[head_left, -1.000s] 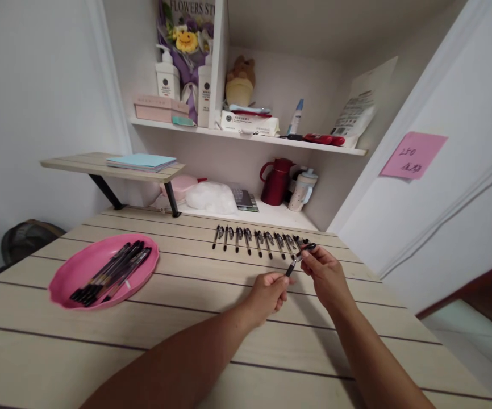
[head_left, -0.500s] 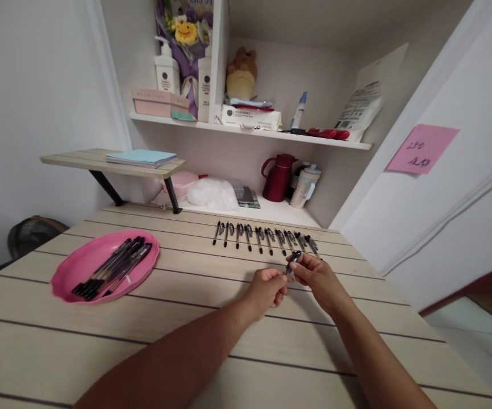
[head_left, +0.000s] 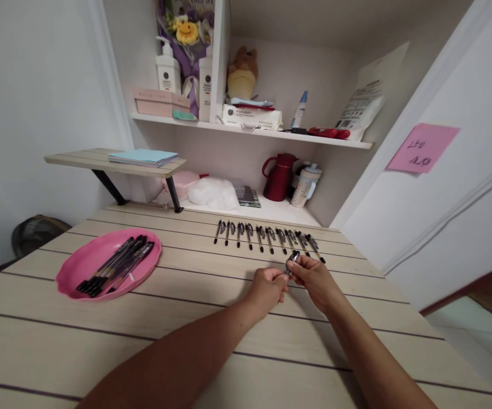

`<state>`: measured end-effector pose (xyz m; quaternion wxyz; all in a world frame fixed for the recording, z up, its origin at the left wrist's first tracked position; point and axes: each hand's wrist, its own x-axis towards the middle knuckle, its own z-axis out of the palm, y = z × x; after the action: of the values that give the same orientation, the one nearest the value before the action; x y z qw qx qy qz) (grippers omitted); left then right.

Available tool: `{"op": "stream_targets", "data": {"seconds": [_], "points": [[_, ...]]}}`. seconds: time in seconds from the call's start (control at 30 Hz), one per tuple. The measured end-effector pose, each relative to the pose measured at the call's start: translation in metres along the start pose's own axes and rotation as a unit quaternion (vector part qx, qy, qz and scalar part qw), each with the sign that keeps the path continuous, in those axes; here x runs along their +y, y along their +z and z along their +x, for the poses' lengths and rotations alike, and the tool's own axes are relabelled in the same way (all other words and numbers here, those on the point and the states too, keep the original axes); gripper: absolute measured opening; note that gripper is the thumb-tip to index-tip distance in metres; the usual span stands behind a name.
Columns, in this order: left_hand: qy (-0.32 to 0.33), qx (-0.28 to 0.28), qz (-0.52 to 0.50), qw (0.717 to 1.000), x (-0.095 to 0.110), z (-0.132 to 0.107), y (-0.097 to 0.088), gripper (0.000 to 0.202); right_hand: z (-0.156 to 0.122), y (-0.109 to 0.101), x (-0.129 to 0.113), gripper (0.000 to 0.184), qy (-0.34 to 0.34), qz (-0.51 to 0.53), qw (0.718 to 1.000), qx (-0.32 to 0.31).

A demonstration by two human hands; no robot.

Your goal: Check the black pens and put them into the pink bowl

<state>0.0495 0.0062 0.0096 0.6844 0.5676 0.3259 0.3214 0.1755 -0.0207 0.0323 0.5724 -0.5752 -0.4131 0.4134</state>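
Both of my hands meet over the right half of the table, closed on one black pen (head_left: 294, 257). My left hand (head_left: 268, 288) grips its lower end, which is mostly hidden by the fingers. The fingertips of my right hand (head_left: 312, 276) pinch the dark, shiny cap end. Just beyond them lies a row of pens (head_left: 261, 238), each with a cap lying beside it. To the left, a pink tray (head_left: 67, 276) holds several capped black pens (head_left: 118, 266) in a loose bundle.
A small raised shelf (head_left: 75, 159) with blue notebooks (head_left: 144, 156) stands at the table's back left. Behind the table, a white cabinet holds a red jug (head_left: 279, 177), a pale bottle (head_left: 305, 186) and a white plastic bag (head_left: 212, 194). A pink note (head_left: 422, 147) is on the right wall.
My hands stay together on the pen; the right fingers have shifted slightly and the cap end has turned a little. The tray and the row of pens lie as before.
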Motion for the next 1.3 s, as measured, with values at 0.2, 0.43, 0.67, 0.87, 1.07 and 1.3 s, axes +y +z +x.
{"op": "stream_targets", "data": {"seconds": [0.2, 0.43, 0.67, 0.87, 1.07, 1.3], "points": [[-0.012, -0.031, -0.02, 0.999, 0.003, -0.002, -0.002, 0.024, -0.004, -0.007, -0.008, 0.033, 0.008, 0.033, 0.999, -0.028], [0.001, -0.053, -0.035, 0.998, 0.006, -0.005, -0.003, 0.028, -0.002, -0.01, -0.006, 0.032, -0.024, 0.049, 0.998, -0.012], [-0.018, -0.036, -0.038, 0.998, 0.004, -0.006, -0.001, 0.023, 0.003, -0.015, 0.002, 0.037, -0.046, 0.062, 0.997, 0.023], [0.029, 0.055, -0.028, 0.998, 0.02, -0.001, -0.003, 0.017, 0.014, -0.026, 0.023, 0.038, -0.098, -0.179, 0.974, 0.095], [0.101, 0.138, 0.211, 0.962, 0.096, -0.016, -0.063, 0.02, 0.014, -0.03, 0.033, 0.039, -0.124, -0.415, 0.901, 0.024], [0.029, 0.291, 0.425, 0.857, 0.16, -0.076, -0.211, 0.016, 0.022, -0.037, 0.04, 0.039, -0.081, -0.496, 0.864, -0.011]]}}
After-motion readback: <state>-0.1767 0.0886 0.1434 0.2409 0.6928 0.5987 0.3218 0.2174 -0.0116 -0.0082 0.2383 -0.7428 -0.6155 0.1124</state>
